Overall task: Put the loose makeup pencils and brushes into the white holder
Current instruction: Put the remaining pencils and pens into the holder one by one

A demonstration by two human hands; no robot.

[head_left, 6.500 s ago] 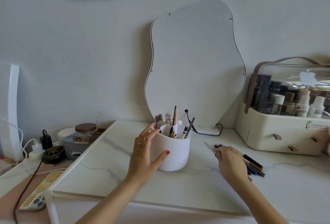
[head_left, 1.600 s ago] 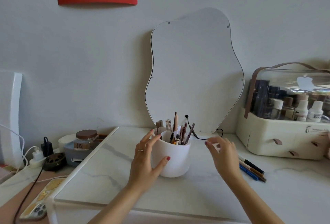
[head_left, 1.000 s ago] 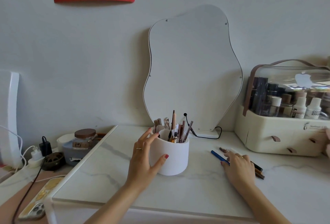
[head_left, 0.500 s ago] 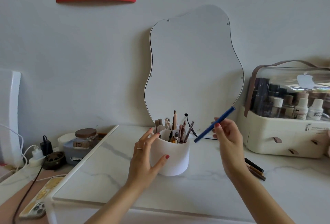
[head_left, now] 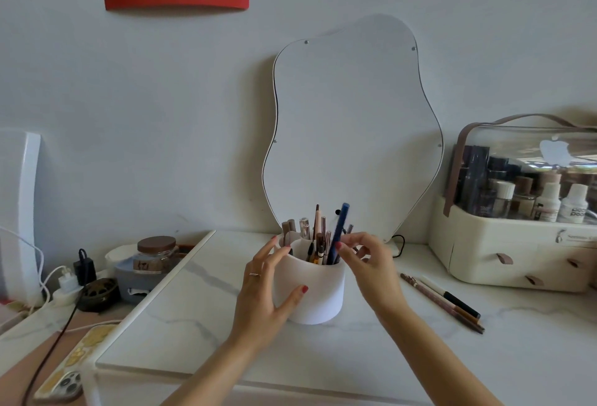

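The white holder (head_left: 310,292) stands at the centre of the frame on the marble table (head_left: 387,357), just in front of the wavy-edged mirror (head_left: 352,127) that leans against the wall. The left hand (head_left: 265,295) wraps its left side, fingers (head_left: 274,244) spread up toward the rim and thumb pressed on the front wall. The right hand (head_left: 371,263) sits at the holder's right rim, its fingertips pinched on a blue pencil (head_left: 339,231) that stands nearly upright with its lower end inside the holder, among the other pencils and brushes (head_left: 318,237) already there; the blue one is motion-blurred, so whether its tip touches the bottom is unclear. At right centre, three loose pencils (head_left: 445,300) lie side by side on the table, well apart from the holder. A cream cosmetics case (head_left: 517,253) with a clear lid stands at the right edge.
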